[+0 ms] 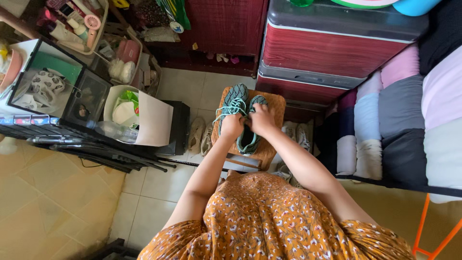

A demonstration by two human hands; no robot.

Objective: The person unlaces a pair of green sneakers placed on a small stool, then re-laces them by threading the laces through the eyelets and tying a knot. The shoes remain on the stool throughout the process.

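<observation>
Basically both hands sit on a pair of teal knit sneakers (239,113) resting on a small wooden stool (274,103), which is the landmark for everything else. Left hand (232,126) is curled over the middle of the left-side shoe, fingers closed around its laces (230,108); light-green lace loops spill out just above the knuckles. Right hand (262,119) is clenched on the upper of the right-side shoe, touching the left hand's side; whether it pinches a lace or just the fabric, cannot tell. Shoes lie side by side, toes pointing away from the person, heels toward the body, filling most of the stool top.

Around the stool: just left of it on the tiled floor (183,89), a pair of beige sandals (199,137). Just right of it and partly under its edge, white sneakers (301,135). Further left, a white paper bag (144,118) with green and white stuff inside, against a black box. Well left, a black wire-and-glass rack (53,91) with clutter. Behind the stool, red drawer units with grey tops (332,43). Right of the stool, a shelf of rolled fabrics (385,115) in pink, blue, grey, white. Near side of the stool, the person's orange floral dress (269,221).
</observation>
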